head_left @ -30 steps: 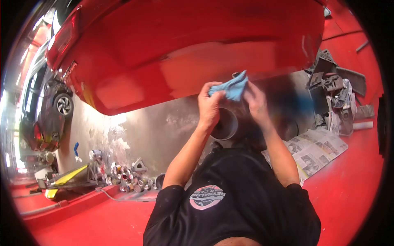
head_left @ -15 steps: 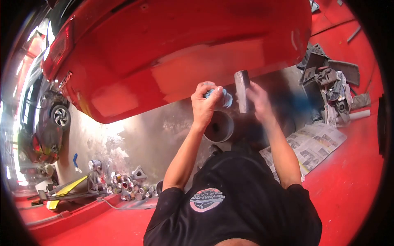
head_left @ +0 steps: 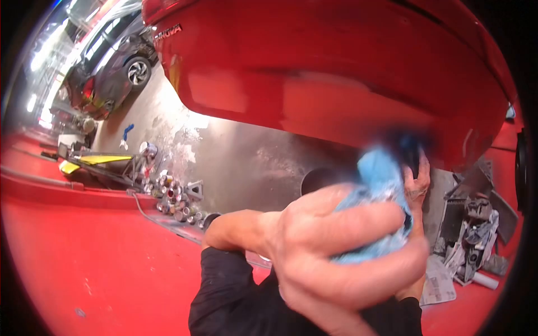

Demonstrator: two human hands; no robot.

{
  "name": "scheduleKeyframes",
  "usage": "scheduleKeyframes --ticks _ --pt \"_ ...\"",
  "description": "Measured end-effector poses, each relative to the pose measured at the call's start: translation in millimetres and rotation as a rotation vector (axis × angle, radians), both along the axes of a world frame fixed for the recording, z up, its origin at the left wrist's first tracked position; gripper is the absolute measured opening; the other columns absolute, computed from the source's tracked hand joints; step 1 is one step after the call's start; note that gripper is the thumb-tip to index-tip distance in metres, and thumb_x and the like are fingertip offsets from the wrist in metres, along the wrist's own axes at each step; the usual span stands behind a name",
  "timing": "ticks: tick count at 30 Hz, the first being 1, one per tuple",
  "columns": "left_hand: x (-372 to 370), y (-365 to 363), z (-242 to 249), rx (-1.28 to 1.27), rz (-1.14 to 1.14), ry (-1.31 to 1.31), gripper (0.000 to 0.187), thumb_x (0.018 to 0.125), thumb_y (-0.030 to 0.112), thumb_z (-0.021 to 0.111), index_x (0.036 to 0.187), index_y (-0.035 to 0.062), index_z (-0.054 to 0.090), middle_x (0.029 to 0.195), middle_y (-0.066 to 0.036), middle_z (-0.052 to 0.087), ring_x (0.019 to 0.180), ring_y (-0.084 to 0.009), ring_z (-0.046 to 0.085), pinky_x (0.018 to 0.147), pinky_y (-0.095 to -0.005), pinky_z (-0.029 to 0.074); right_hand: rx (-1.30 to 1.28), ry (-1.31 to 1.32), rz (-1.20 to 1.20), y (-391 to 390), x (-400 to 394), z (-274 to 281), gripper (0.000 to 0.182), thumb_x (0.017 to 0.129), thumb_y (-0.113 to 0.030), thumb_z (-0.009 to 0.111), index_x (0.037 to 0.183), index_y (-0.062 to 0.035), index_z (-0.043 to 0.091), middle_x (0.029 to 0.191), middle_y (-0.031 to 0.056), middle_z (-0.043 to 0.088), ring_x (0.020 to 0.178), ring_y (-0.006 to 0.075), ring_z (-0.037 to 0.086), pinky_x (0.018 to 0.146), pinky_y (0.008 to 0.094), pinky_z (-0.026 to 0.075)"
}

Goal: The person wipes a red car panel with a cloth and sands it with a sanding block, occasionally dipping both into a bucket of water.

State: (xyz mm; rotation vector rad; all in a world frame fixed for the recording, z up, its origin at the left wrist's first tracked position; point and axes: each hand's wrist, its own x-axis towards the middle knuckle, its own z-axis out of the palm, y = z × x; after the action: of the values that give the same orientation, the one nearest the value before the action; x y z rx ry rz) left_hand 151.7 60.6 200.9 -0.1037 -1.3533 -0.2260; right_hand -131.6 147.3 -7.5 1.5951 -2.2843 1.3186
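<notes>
My left hand point(head_left: 342, 241) is raised close to the camera, its fingers wrapped round a crumpled light-blue cloth point(head_left: 375, 196). Past it, mostly behind the cloth and knuckles, my right hand point(head_left: 416, 182) grips a dark block point(head_left: 412, 157), which looks like a sanding block. Blur and the cloth hide much of that block. Both are by the lower edge of a red car body panel point(head_left: 336, 106), which has duller, paler patches on it.
A dark car point(head_left: 112, 73) stands at the far left. Below it are a yellow-and-black stand point(head_left: 106, 159) and several cans point(head_left: 176, 199). Car parts and scraps point(head_left: 476, 235) lie at right by newspaper point(head_left: 439, 283). A round container point(head_left: 319, 180) shows partly behind my left hand.
My left hand has come up close to the camera with the cloth. My right hand has moved right, to the car's lower edge, with the block. The view has turned and shifted.
</notes>
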Motion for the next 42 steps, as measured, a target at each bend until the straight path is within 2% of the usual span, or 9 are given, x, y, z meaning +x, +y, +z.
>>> scheduleKeyframes --ticks 4,5,7,13,19,24,32,37,42 --pt "-36 87 30 0.865 0.226 -0.085 0.006 0.109 0.026 0.059 0.115 0.0254 0.061 0.110 -0.012 0.066 0.092 -0.0295 0.072 0.089 -0.0474 0.062 -0.038 0.407 0.108 -2 -39 1 0.070 0.088 0.004 0.075 0.156 -0.0050 0.057 0.148 0.0196 0.063 0.135 0.0399 0.060 0.116 0.0466 0.049" --pt "-16 95 31 0.922 0.044 -0.269 0.023 0.105 0.023 0.069 0.125 0.0271 0.058 0.111 -0.009 0.062 0.098 -0.0282 0.070 0.089 -0.0472 0.063 -0.061 0.522 0.149 -3 -48 6 0.064 0.087 0.008 0.073 0.149 -0.0056 0.064 0.148 0.0194 0.063 0.133 0.0395 0.061 0.113 0.0483 0.051" --pt "-25 -5 -24 -0.214 0.123 -0.172 0.053 0.073 0.009 0.082 0.120 0.0340 0.080 0.113 -0.012 0.071 0.083 -0.0304 0.068 0.071 -0.0440 0.059 -0.120 0.650 0.204 -6 -68 7 0.058 0.085 0.011 0.069 0.140 -0.0068 0.071 0.147 0.0188 0.064 0.133 0.0388 0.061 0.111 0.0507 0.052" --pt "-41 -60 -45 0.420 0.450 -0.625 0.040 0.088 0.002 0.088 0.126 0.0061 0.079 0.130 -0.009 0.065 0.113 -0.0269 0.068 0.097 -0.0384 0.057 -0.122 0.746 0.347 -2 -121 -38 0.058 0.080 0.005 0.067 0.137 -0.0069 0.073 0.149 0.0200 0.062 0.134 0.0380 0.059 0.112 0.0548 0.051" --pt "-101 -188 -54 0.338 0.571 -0.492 0.029 0.090 0.009 0.088 0.118 0.0082 0.080 0.128 -0.015 0.061 0.116 -0.0295 0.065 0.097 -0.0428 0.057 -0.081 0.959 0.425 -77 -65 -17 0.046 0.096 -0.016 0.061 0.140 -0.0090 0.072 0.151 0.0175 0.061 0.134 0.0328 0.059 0.119 0.0500 0.044" --pt "-113 -211 -87 0.223 0.607 -1.016 0.061 0.096 0.014 0.078 0.153 0.0271 0.059 0.164 -0.032 0.037 0.141 -0.0546 0.049 0.110 -0.0557 0.053 -0.118 0.880 0.435 2 -153 -65 0.047 0.095 -0.016 0.062 0.142 -0.0104 0.070 0.153 0.0172 0.060 0.135 0.0330 0.060 0.118 0.0523 0.046" --pt "-132 -209 -102 0.249 0.640 -0.962 0.055 0.088 0.008 0.081 0.141 0.0221 0.071 0.155 -0.028 0.050 0.142 -0.0470 0.053 0.111 -0.0496 0.054 -0.144 0.974 0.575 -86 -78 -17 0.055 0.094 -0.018 0.063 0.148 -0.0072 0.064 0.150 0.0174 0.061 0.133 0.0341 0.061 0.117 0.0536 0.047" --pt "-99 -221 -115 0.322 0.608 -0.996 0.069 0.089 0.013 0.080 0.154 0.0275 0.060 0.160 -0.030 0.044 0.148 -0.0522 0.043 0.117 -0.0564 0.046 -0.122 0.944 0.426 5 -168 -70 0.048 0.096 -0.020 0.065 0.143 -0.0128 0.069 0.153 0.0145 0.061 0.133 0.0312 0.061 0.115 0.0526 0.049" --pt "-109 -212 -117 0.366 0.620 -0.999 0.081 0.085 0.012 0.080 0.160 0.0285 0.053 0.165 -0.032 0.036 0.150 -0.0525 0.040 0.120 -0.0568 0.044 -0.222 0.997 0.576 -96 -92 -34 0.050 0.093 -0.019 0.068 0.142 -0.0095 0.069 0.149 0.0150 0.061 0.130 0.0318 0.061 0.114 0.0523 0.049"
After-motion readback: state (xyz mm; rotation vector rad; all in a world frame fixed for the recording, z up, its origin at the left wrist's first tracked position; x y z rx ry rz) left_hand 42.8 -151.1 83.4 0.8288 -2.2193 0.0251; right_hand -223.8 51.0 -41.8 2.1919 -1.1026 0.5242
